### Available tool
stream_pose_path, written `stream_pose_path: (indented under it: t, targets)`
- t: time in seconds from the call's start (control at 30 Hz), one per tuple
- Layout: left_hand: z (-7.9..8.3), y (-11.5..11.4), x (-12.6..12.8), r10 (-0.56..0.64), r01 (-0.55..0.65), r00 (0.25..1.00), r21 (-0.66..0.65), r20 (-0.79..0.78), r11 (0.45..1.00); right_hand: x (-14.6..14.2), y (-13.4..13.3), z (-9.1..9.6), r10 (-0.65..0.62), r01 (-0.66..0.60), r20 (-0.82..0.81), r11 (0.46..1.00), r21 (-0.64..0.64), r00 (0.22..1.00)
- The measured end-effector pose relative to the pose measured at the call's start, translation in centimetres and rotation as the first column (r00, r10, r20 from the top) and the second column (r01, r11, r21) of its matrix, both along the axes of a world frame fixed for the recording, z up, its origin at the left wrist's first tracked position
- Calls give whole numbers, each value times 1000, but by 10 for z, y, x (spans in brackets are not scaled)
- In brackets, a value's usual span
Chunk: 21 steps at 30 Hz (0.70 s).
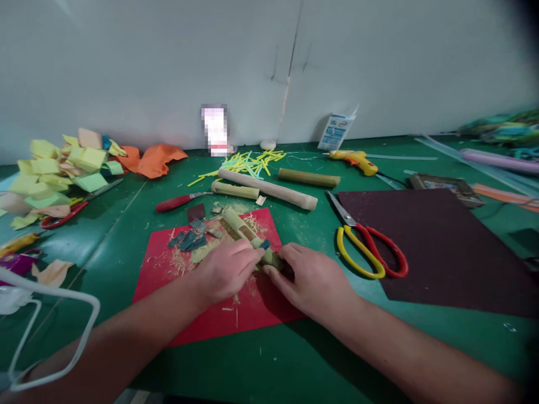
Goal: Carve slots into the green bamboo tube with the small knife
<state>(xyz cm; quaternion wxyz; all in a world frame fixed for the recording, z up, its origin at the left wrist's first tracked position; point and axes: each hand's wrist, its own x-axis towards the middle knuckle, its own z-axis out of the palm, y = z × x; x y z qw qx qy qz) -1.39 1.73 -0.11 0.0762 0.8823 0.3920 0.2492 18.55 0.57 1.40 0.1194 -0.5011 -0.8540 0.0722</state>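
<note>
Over a red mat (168,314), a pale green bamboo tube (231,220) with a cut-out opening lies slanted. My right hand (316,280) is closed around its near right end. Beside the opening, my left hand (229,268) pinches a small dark blue-grey piece of sandpaper (265,244) against the tube; its fingertips are partly hidden. Torn sandpaper scraps (192,240) and pale shavings (179,264) are scattered left of the tube.
Behind the mat lie a red-handled carving tool (173,203), a wooden stick (269,189) and a bamboo piece (309,178). Scissors (362,241) overlap a dark brown sheet (442,247). A yellow glue gun (356,161) and folded papers (54,174) stand farther off.
</note>
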Motion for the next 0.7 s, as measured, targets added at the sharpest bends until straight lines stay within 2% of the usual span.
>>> stream_pose_path:
  t: [0.13, 0.27, 0.4, 0.53, 0.63, 0.7]
  targets:
    - [1, 1, -2, 38, -40, 999, 75, 19, 996, 0, 0, 0, -15, 15, 7, 1000, -4, 1000]
    - [3, 0, -2, -39, 40, 997, 9, -73, 999, -1, 0, 0, -9, 9, -21, 1000, -1, 1000]
    - [2, 0, -3, 31, -31, 999, 44, -17, 999, -2, 0, 0, -35, 35, -18, 999, 1, 999]
    - [1, 0, -3, -22, 23, 996, 3, -81, 1000, -2, 1, -1, -36, 36, -31, 999, 6, 999]
    - [1, 2, -3, 20, -20, 999, 28, -28, 999, -2, 1, -2, -40, 40, -32, 999, 10, 999]
    - [3, 3, -3, 7, -6, 999, 19, -46, 1000, -3, 1, -3, -41, 42, -33, 999, 9, 999]
